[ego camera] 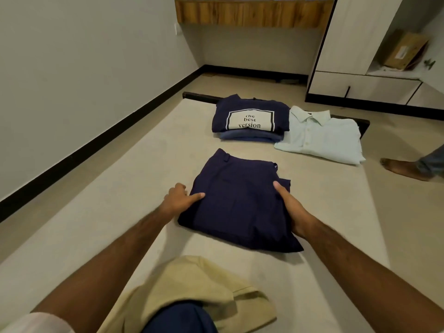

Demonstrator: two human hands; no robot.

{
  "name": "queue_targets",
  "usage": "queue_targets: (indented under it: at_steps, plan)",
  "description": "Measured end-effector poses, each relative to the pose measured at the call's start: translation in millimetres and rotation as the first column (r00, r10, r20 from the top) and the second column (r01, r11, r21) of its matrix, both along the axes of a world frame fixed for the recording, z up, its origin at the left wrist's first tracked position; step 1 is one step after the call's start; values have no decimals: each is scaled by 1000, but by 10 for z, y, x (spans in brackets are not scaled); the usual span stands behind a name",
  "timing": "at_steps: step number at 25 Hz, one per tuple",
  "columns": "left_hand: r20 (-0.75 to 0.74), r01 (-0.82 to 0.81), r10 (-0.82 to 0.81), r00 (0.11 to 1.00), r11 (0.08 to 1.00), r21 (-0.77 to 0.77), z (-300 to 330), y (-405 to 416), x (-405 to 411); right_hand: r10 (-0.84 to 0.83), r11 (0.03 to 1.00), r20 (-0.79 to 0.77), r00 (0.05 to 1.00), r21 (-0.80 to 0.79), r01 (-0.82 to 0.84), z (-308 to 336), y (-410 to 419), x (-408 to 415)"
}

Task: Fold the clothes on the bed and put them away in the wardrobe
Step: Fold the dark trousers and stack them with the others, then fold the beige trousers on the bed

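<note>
— Two hands are on the folded navy trousers; which one comes first from the left?

— First comes the left hand; it sits at the left edge of the trousers; its thumb lies flat on top and its other fingers curl down by the edge; it looks like a light pinch on the cloth.

— And in the middle?

— The trousers lie on the bed, right in front of the person; the long way of the fold runs away from the person, with the waistband at the far end.

— And on the right?

— The right hand holds the right edge; its thumb is on top; its other fingers are hidden under the cloth, so I think it grips there.

— Which hand is nearer?

— Both touch; one hand on each long side; I think a lift would go straight up.

— Where would it go?

— Maybe by the printed navy shirt and the pale shirt, farther up the bed; the wardrobe stands beyond, to the right.
</note>
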State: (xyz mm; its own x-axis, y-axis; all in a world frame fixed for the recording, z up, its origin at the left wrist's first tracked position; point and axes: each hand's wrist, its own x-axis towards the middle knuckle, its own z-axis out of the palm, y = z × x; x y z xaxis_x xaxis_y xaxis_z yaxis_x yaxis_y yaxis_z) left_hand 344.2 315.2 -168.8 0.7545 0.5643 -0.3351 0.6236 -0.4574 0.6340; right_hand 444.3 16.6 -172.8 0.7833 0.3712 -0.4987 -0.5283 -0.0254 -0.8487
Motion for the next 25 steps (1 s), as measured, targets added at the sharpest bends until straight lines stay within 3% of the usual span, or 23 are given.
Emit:
queue_targets:
  at_steps: [2, 4, 6, 9, 13, 16, 19, 22, 24, 25]
  plan:
    - [45, 6, 6, 999, 963, -271, -61, -62, 14, 25, 997, 112, 993, -76, -16, -92, 59, 105]
    - [65, 19, 9, 998, 909, -417, -23, -126, 104, 19, 986, 212, 977, -167, 17, -96, 140, 93]
    - [71, 22, 14, 997, 877, -480, 14, -104, 208, 3, 968, 306, 952, -239, 74, -45, 214, 77]
    - [166, 60, 22, 986, 878, -475, 204, 83, 336, -31, 981, 419, 907, -160, 107, 149, 435, 181]
    - [330, 81, 43, 943, 932, -353, 772, 793, 584, -70, 997, 523, 850, 11, 76, 533, 1193, 552]
    - [429, 33, 55, 902, 980, -194, 1103, 1465, 828, -98, 991, 500, 861, 127, 39, 705, 1906, 888]
    - [489, -28, 31, 872, 1000, -13, 1087, 1999, 1009, -90, 987, 438, 894, 161, 20, 479, 2457, 1157]
    - [286, -40, 28, 958, 999, 37, 449, 2350, 972, 19, 1000, 278, 961, 16, -24, -191, 2680, 1146]
    - [152, -74, 49, 987, 983, 165, -231, 2424, 818, 111, 981, 301, 947, -183, -57, -480, 2674, 1119]
    - [162, -148, 113, 980, 963, 227, -482, 2408, 788, 136, 971, 312, 940, -231, -64, -538, 2679, 1141]
